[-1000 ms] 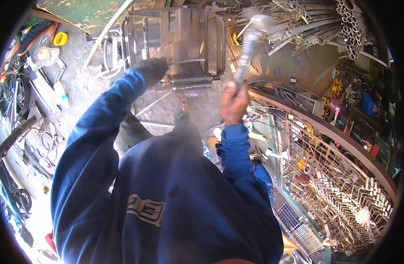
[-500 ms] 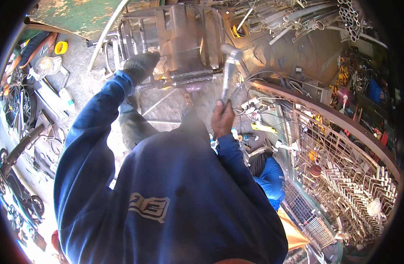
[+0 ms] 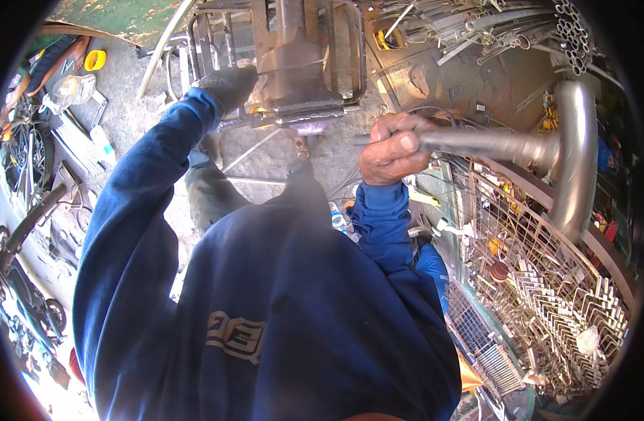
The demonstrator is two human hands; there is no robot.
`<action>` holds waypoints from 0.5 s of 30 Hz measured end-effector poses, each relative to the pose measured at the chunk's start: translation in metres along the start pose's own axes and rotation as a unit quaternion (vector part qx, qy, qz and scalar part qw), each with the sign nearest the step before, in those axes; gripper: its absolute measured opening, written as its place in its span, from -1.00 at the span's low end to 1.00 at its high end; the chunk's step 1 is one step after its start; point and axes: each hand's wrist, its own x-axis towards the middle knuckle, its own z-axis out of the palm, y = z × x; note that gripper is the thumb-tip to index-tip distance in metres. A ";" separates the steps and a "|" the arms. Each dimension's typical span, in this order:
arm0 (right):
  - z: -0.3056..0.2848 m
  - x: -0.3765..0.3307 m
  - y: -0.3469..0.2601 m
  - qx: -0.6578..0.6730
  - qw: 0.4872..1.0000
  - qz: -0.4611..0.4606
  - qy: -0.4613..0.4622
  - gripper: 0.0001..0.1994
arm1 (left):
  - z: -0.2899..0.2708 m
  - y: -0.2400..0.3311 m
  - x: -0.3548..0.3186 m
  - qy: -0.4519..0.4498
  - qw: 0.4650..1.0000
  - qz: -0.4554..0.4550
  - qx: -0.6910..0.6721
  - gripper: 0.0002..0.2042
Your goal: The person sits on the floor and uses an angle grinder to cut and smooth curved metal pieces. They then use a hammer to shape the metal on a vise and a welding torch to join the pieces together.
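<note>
My left hand [image 3: 227, 85], in a grey work glove, rests on the left side of a rusty metal frame [image 3: 294, 63] that stands on the concrete floor ahead of me. A bare right hand, my right hand [image 3: 393, 149], is closed around the handle of a large steel hammer [image 3: 539, 151]. The hammer's handle runs out to the right, level, and its long cylindrical head hangs out over the wire racks, well away from the frame. My blue sleeves and sweatshirt fill the lower middle of the view.
Wire mesh racks [image 3: 546, 281] holding several small metal angle pieces stand at my right. Steel tubes [image 3: 567, 28] are stacked at the upper right. Tools, rods and a plastic bottle [image 3: 72, 88] lie on the floor at the left. A yellow cup [image 3: 95, 59] sits at the upper left.
The hammer, held upright near the frame a second ago, has swung down and out to the right and now lies level. My left hand stays on the frame.
</note>
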 end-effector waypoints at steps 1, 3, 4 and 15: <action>0.000 -0.003 0.008 -0.029 0.998 -0.024 -0.049 -0.64 | 0.001 -0.001 0.001 0.002 1.000 -0.005 -0.006 -0.71; 0.018 -0.034 0.021 -0.152 0.981 0.043 -0.110 -0.63 | 0.003 -0.004 0.002 -0.021 1.000 -0.001 0.008 -0.71; 0.023 -0.041 0.031 -0.194 0.972 0.044 -0.127 -0.64 | 0.003 -0.005 0.003 -0.018 1.000 0.008 0.013 -0.72; -0.005 0.041 -0.024 -0.029 0.995 -0.092 0.017 -0.56 | -0.005 -0.003 0.004 -0.010 1.000 -0.007 -0.014 -0.70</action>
